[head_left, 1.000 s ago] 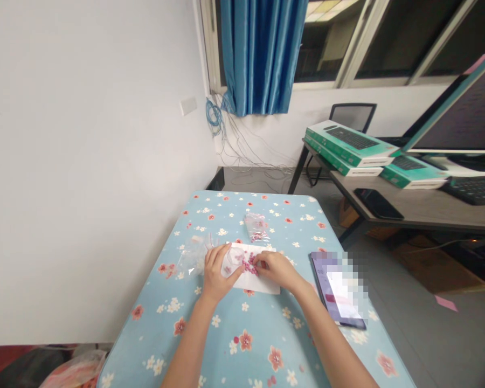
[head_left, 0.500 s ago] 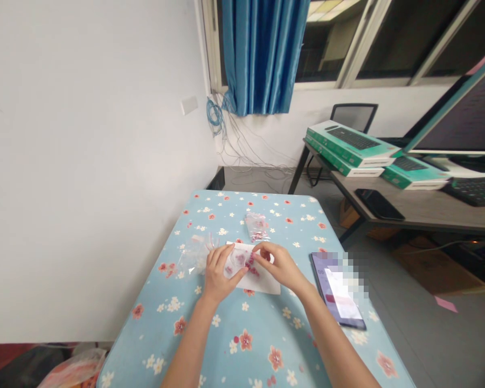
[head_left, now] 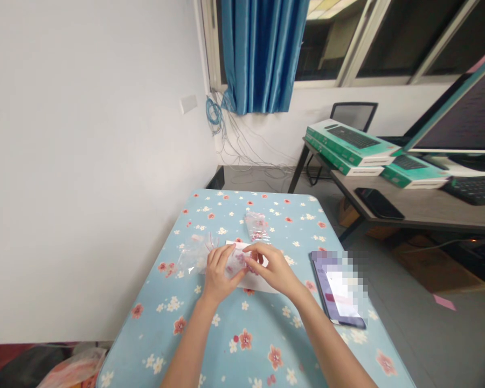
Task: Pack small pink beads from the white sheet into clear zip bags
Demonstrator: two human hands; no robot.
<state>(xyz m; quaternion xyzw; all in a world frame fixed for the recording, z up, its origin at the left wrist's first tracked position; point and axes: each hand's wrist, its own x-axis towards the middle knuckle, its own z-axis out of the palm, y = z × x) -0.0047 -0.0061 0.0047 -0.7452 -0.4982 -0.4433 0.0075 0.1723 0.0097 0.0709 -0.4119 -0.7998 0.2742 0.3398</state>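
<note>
- Spreading thumb away from closely set fingers, left hand (head_left: 218,274) lies at left edge of white rectangular sheet (head_left: 262,284), lower centre of frame.
- Right hand (head_left: 277,269) over sheet's right part; thumb and forefinger tips near each other; cannot tell if anything is pinched.
- Small round pink beads (head_left: 253,271) on sheet, between the hands, partly hidden.
- Dark-edged flat touchscreen device (head_left: 333,302), lower right.
- Crumpled clear plastic bag (head_left: 193,254) just left of left hand.
- Clear plastic packet with pink-red contents (head_left: 257,226), beyond sheet.
- Shiny blue curtain (head_left: 262,59), upper centre.
</note>
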